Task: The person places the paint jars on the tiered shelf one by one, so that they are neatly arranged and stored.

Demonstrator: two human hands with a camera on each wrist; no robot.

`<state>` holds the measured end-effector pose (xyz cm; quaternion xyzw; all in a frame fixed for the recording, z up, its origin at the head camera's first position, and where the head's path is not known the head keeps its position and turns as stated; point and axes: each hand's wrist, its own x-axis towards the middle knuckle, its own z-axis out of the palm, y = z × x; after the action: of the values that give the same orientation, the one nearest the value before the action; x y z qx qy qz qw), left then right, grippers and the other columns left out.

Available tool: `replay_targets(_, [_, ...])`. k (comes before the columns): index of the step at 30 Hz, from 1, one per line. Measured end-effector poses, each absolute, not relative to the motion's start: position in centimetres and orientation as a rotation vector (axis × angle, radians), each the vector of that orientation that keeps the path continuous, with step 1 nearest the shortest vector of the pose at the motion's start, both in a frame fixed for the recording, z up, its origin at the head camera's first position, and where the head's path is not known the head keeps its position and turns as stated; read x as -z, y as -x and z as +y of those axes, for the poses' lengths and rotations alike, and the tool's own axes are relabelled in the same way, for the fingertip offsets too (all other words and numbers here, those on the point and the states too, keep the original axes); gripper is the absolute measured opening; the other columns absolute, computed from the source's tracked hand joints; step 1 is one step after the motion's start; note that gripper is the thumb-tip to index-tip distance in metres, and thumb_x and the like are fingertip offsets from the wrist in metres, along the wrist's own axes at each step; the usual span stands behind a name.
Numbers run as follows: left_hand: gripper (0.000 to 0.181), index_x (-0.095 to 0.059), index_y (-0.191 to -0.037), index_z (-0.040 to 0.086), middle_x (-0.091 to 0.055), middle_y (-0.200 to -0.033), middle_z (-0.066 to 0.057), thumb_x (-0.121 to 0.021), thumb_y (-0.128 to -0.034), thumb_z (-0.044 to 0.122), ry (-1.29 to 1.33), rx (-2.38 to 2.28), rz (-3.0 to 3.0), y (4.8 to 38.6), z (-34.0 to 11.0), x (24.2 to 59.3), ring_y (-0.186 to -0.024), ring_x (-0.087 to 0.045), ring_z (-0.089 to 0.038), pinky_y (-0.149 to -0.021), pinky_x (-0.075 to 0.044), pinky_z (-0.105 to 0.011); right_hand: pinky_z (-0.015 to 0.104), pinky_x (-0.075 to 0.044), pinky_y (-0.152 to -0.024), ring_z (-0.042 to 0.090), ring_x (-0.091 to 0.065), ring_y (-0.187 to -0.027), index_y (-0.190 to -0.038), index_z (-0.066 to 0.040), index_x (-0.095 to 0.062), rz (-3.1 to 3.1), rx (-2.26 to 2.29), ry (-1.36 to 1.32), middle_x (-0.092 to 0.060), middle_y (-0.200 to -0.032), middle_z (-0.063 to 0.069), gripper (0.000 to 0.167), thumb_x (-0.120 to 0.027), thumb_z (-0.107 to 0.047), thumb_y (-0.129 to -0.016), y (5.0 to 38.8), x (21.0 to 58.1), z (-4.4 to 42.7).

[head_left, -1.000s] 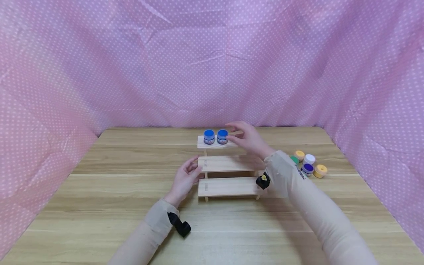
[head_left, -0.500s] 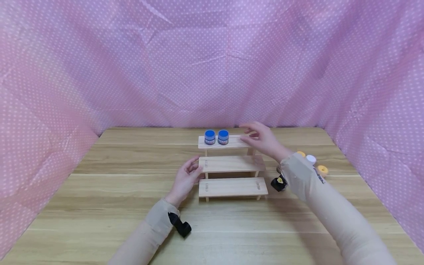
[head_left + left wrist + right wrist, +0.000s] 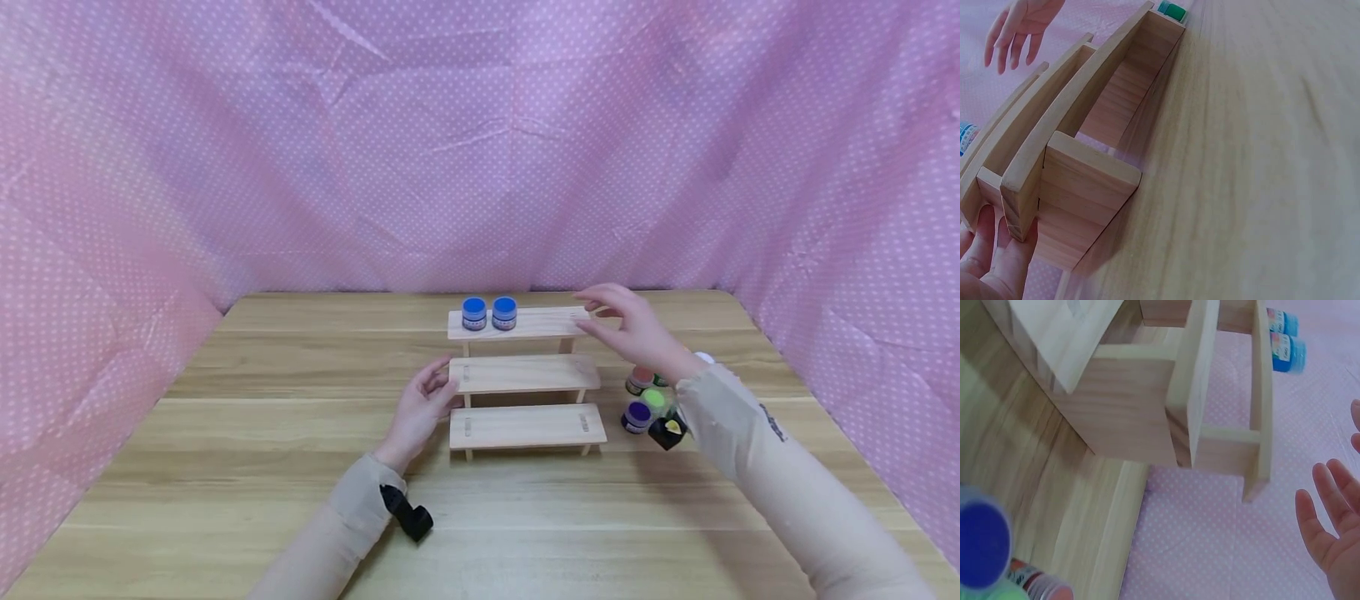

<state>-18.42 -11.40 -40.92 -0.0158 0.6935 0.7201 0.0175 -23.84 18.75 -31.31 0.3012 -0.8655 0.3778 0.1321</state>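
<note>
A three-tier wooden stand (image 3: 525, 372) is on the table, with two blue-lidded paint jars, a left one (image 3: 474, 314) and a right one (image 3: 505, 313), side by side at the left of its top shelf. My left hand (image 3: 420, 408) holds the stand's left end; the left wrist view shows its fingers (image 3: 1013, 253) bent against the shelf ends. Near the right end of the top shelf hovers my right hand (image 3: 633, 329), fingers apart and nothing in them. In the right wrist view that hand (image 3: 1341, 531) is away from the wood.
Right of the stand, partly behind my right forearm, several paint jars cluster: a purple-lidded jar (image 3: 636, 417), a light green one (image 3: 653, 402), a red one (image 3: 640, 380) and others. A pink dotted cloth (image 3: 480, 167) hangs behind the wooden table (image 3: 300, 467).
My right hand has moved right along the top shelf, away from the blue jars. Purple, light green and red jars have come into sight beside its wrist. My left hand stays put.
</note>
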Motion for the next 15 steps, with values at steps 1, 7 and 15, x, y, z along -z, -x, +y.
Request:
replay_targets(1, [0.047, -0.043, -0.14, 0.005, -0.06, -0.104, -0.01, -0.055, -0.0939, 0.003, 0.048, -2.241, 2.151, 18.4, -11.4, 40.9, -0.08, -0.066, -0.017, -0.075, -0.057, -0.034, 0.049, -0.05, -0.088, 0.033, -0.059, -0.102, -0.121, 0.001, -0.058, -2.5, -1.099, -0.871, -0.058, -0.12, 0.019, 0.037, -0.067, -0.003, -0.086, 23.7, 31.3, 19.0])
replay_targets(7, [0.049, -0.041, -0.141, 0.005, -0.059, -0.102, -0.008, -0.055, -0.0938, 0.003, 0.04, -2.245, 2.143, 18.6, -11.4, 41.0, -0.079, -0.065, -0.012, -0.078, -0.056, -0.035, 0.029, -0.051, -0.089, 0.024, -0.058, -0.1, -0.122, 0.0, -0.058, -2.504, -1.042, -0.811, -0.059, -0.118, 0.015, 0.037, -0.066, -0.002, -0.086, 23.2, 31.2, 20.9])
replay_targets(15, [0.05, -0.04, -0.141, 0.004, -0.059, -0.107, -0.014, -0.055, -0.094, 0.004, 0.015, -2.236, 2.155, 18.7, -11.6, 41.4, -0.081, -0.066, -0.018, -0.082, -0.055, -0.04, 0.016, -0.047, -0.088, 0.017, -0.055, -0.099, -0.122, 0.002, -0.058, -2.552, -0.962, -0.773, -0.059, -0.118, 0.018, 0.035, -0.064, -0.004, -0.088, 22.1, 31.6, 23.4])
